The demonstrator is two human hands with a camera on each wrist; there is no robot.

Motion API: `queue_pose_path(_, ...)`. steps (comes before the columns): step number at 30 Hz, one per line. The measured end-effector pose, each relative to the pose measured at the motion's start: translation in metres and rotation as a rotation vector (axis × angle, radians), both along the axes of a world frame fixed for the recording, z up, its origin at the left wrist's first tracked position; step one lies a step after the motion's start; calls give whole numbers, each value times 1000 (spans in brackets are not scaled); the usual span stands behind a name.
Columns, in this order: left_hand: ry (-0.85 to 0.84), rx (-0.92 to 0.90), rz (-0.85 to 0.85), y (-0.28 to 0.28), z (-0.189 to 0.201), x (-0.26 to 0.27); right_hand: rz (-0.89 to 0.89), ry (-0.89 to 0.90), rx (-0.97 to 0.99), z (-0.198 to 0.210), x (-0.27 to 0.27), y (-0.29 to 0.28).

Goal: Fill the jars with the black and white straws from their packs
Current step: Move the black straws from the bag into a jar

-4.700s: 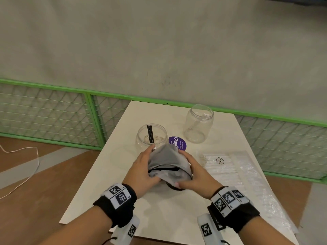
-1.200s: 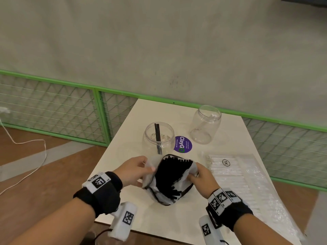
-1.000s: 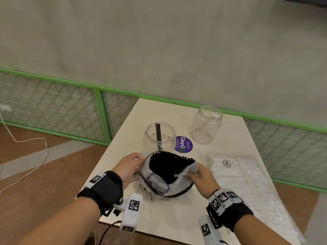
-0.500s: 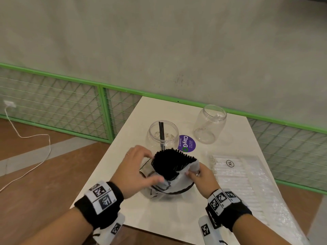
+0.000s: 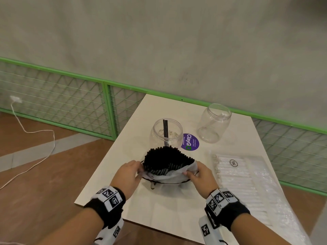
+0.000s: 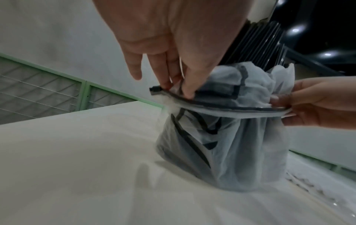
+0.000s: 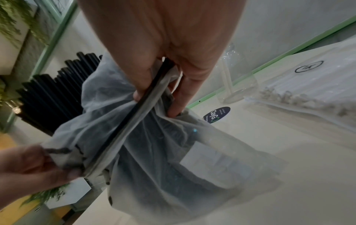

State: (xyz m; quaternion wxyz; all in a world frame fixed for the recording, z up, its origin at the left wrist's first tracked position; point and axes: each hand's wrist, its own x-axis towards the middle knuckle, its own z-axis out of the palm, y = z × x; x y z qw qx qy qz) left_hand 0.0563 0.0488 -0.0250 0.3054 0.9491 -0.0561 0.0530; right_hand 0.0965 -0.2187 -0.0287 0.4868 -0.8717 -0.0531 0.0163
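A thin white bag with a black-edged rim stands on the table, and a bundle of black straws sticks out of its top. My left hand pinches the rim on the left. My right hand pinches it on the right. Behind the bag stands a clear jar holding two black straws. A second clear jar stands further right. A flat clear pack of white straws lies to my right.
A round purple sticker lies on the white table between the jars. A green mesh fence runs behind and left of the table. A white cable trails over the wooden floor at the left.
The bag's rim has been pulled down, baring the tops of the black straws. My left hand shifted from over the bag's front to its left rim.
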Motion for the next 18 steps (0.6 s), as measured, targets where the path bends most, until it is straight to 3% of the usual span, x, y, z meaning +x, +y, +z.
queue_pose_path(3, 127, -114, 6, 0, -2, -4, -14, -13, -41, 0, 1, 3)
queue_pose_path(6, 17, -261, 48, -6, 11, -8, -36, 2, -22, 0, 2, 2)
queue_pose_path(10, -137, -23, 12, -30, 38, -2, -35, 8, -29, 3, 1, 4)
queue_pose_path(13, -71, 251, -71, -47, 53, 15, 3, -9, -48, 8, -1, 10)
queue_pose_path(15, 22, 286, -94, -49, 59, 27, 33, -8, -47, 10, -2, 12)
queue_pose_path(18, 20, 247, -88, -43, 64, 34, 39, -3, -25, 14, 0, 16)
